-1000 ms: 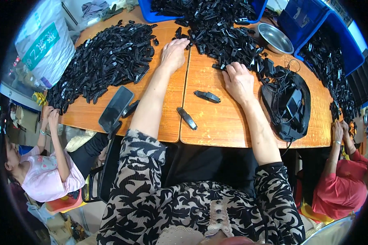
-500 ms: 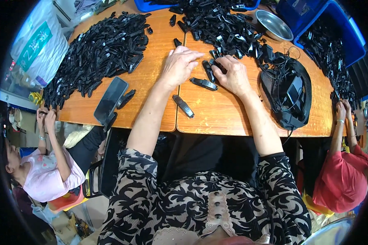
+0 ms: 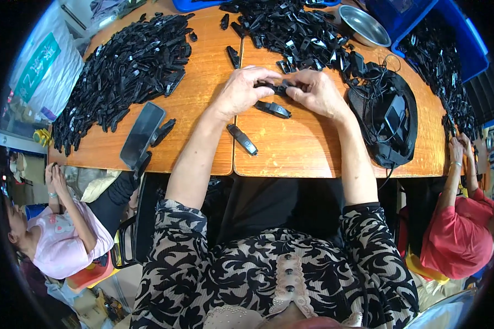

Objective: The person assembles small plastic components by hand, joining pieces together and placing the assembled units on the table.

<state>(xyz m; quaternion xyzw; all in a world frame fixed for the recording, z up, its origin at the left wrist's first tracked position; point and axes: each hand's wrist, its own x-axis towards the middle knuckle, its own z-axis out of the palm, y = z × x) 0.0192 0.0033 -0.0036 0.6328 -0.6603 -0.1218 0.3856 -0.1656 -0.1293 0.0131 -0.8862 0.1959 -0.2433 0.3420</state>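
Between them, my left hand [image 3: 246, 90] and my right hand [image 3: 316, 92] hold a small black plastic part [image 3: 274, 88] just above the table. My left fingers and thumb close on its left end; my right fingers and thumb pinch its right end, covering much of it. Just below my hands lies another elongated black plastic piece [image 3: 273, 109]. A similar black piece [image 3: 241, 139] rests nearer the table edge, by my left wrist. Beyond my left hand, a narrow black piece [image 3: 233, 56] lies near the seam of the table.
Black parts form a heap [image 3: 127, 71] at left and another heap [image 3: 296, 35] at the far middle. A phone [image 3: 142, 134] lies at left. Right of my arm are a black mesh pouch with cables [image 3: 387, 118], a metal bowl [image 3: 362, 24] and a blue bin [image 3: 472, 60]. People sit at both sides.
My right hand has lifted a black part from the table, and my left hand has closed on its other end. The hands are closer together.
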